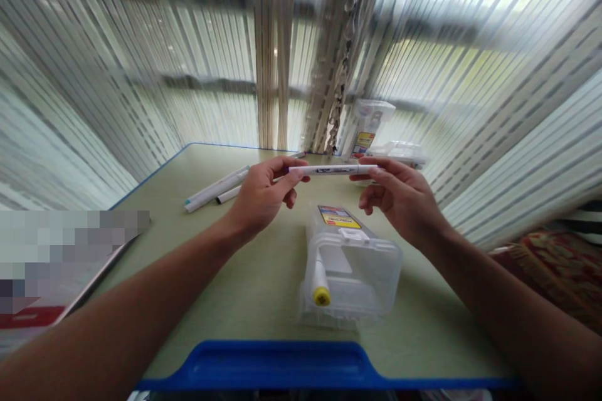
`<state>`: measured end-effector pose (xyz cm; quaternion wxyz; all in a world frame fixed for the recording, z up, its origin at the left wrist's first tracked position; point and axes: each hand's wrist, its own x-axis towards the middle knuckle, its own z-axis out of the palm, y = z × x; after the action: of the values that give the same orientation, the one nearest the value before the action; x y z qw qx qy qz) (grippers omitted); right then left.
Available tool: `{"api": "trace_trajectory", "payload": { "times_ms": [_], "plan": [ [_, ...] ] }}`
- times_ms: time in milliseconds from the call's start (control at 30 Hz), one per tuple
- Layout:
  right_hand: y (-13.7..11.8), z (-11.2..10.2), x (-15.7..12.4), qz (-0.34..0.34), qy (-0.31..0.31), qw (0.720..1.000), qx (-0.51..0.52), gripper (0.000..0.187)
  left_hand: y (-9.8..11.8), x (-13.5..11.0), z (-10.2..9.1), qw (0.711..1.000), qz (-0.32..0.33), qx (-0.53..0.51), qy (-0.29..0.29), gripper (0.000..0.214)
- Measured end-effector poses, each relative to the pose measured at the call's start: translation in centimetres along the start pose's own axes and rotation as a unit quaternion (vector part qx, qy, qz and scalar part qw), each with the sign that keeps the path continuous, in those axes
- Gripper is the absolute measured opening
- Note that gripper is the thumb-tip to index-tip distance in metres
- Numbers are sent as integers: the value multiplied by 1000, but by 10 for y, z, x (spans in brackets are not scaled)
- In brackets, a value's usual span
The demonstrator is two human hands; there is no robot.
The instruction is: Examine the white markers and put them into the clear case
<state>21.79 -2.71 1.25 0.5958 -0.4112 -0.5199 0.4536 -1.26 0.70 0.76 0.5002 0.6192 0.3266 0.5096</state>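
Note:
A white marker with purple at its ends is held level above the table, printing facing me. My left hand pinches its left end between thumb and fingers. At the opposite end my right hand grips it the same way, its lower fingers curled. Below and between the hands, a clear plastic case lies on its side, its mouth towards me. Inside it rests a marker with a yellow end. Several white markers lie on the table behind my left hand, which partly hides them.
The pale green table has a blue rim and a blue tray at its front edge. An upright clear case stands at the back right, beside another clear container. String curtains hang behind. A patterned cloth is at right.

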Motion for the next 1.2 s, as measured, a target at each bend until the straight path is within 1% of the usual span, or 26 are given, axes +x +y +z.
{"api": "trace_trajectory", "payload": {
  "times_ms": [167,400,567,767,1200],
  "plan": [
    [3,-1,2,-13,7,1000,-16,31,0,-1,0,999,12,31,3,26],
    [7,-1,3,-34,5,999,-35,36,-1,-1,0,999,15,34,3,29],
    [6,-1,3,-30,9,999,-35,37,-2,-1,-1,999,15,37,-6,32],
    [3,0,2,-24,5,999,-23,37,-3,-1,-1,999,9,39,-21,30],
    [7,-3,3,-31,4,999,-26,34,-1,-1,-1,998,2,44,-34,28]
  ]
}}
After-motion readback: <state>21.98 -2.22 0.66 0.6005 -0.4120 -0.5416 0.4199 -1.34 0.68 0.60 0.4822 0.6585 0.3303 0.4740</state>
